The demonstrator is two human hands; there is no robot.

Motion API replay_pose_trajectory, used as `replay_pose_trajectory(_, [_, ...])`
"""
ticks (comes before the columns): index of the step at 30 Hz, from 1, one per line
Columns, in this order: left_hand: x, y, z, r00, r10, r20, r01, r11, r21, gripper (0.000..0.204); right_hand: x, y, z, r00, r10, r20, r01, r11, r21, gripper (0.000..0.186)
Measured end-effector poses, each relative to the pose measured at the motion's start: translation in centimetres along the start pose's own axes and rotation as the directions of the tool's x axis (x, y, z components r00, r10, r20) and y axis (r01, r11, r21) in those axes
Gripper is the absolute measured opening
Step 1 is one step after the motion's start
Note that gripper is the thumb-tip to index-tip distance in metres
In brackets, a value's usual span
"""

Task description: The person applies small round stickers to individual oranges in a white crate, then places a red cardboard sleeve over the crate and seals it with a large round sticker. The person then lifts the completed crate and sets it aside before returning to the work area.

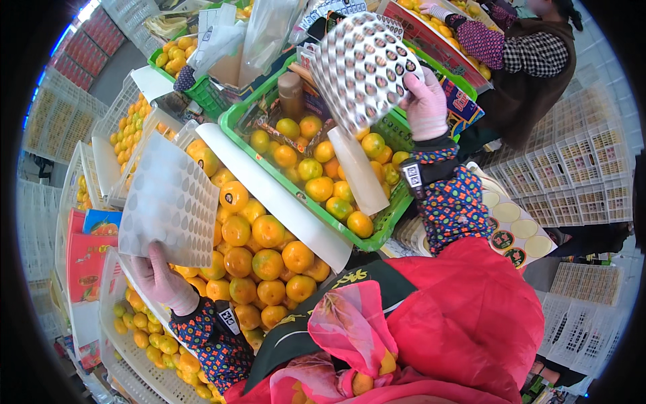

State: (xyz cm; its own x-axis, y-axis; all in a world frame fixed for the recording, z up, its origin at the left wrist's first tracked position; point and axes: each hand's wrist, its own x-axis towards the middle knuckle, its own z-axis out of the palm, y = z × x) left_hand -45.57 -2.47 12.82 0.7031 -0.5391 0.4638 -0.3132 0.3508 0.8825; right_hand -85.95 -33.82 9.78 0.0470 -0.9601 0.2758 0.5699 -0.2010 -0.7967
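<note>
My left hand (160,279), in a pale pink glove, grips the lower edge of a whitish backing sheet (171,198) with rows of drop-shaped marks and no dark stickers on it. In my gloved right hand (425,101) is a sticker sheet (363,71) covered in dark drop-shaped stickers, pinched at its right edge and slightly blurred. That sheet hangs over a green basket (235,128) of mandarins, where a brown bottle (291,94) and a clear plastic tube-like piece (359,172) also lie. Between my arms sits a heap of mandarins (268,264), some bearing dark stickers.
A white board edge (276,198) separates the heap from the green basket. White crates of mandarins (145,363) stand at left, beside red packaging (87,262). Round stickers on a sheet (515,232) lie by my right elbow. Another person (531,74) works at far right, near stacked crates (565,161).
</note>
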Motion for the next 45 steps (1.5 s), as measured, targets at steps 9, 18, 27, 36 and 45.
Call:
replay_pose_trajectory(9, [-1.8,-1.6,-0.7,0.996,-0.073,0.046,0.074,0.997,-0.029,0.041,-2.1,14.2,3.5,0.854,0.469,-0.225,-0.319,0.813,0.486,0.018])
replay_pose_trajectory(18, [-3.3,-2.2,-0.4,0.994,-0.097,0.042,0.1,0.992,-0.073,0.042,-3.7,16.6,4.4,0.919,0.393,-0.015,-0.274,0.668,0.692,0.017])
replay_pose_trajectory(27, [-3.6,-2.0,0.6,0.987,-0.132,0.092,0.139,0.987,-0.082,0.044,0.1,18.9,6.1,0.838,0.534,-0.111,-0.338,0.667,0.664,0.028])
replay_pose_trajectory(36, [-4.3,-0.9,0.6,0.987,-0.112,0.117,0.119,0.991,-0.058,0.042,2.4,18.4,4.0,0.816,0.572,-0.082,-0.421,0.687,0.593,0.035])
replay_pose_trajectory(45, [-7.4,1.4,1.3,0.995,-0.085,0.053,0.087,0.995,-0.045,0.037,-7.3,14.2,3.3,0.777,0.603,0.181,-0.621,0.691,0.37,0.035])
